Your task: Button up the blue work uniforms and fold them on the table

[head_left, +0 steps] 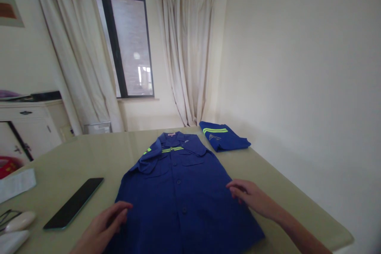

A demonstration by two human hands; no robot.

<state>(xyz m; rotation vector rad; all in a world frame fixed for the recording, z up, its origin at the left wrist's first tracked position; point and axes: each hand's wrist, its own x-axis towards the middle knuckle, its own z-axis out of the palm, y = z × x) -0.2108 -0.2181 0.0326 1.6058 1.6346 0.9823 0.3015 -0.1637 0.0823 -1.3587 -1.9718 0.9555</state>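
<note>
A dark blue button-front work jacket lies face up on the table, collar toward the far side. Yellow-green reflective stripes cross its chest, and one sleeve is folded over each side of the front. Over the jacket's lower left edge is my left hand, fingers bent and thumb apart, holding nothing. My right hand hovers at the jacket's right edge with loosely extended fingers and nothing gripped. Whether either hand touches the cloth, I cannot tell. The jacket's bottom hem runs partly out of view.
A folded blue garment with matching stripes lies at the far right of the table. On the left are a dark phone, a white computer mouse and a pale sheet. A wall borders the right side.
</note>
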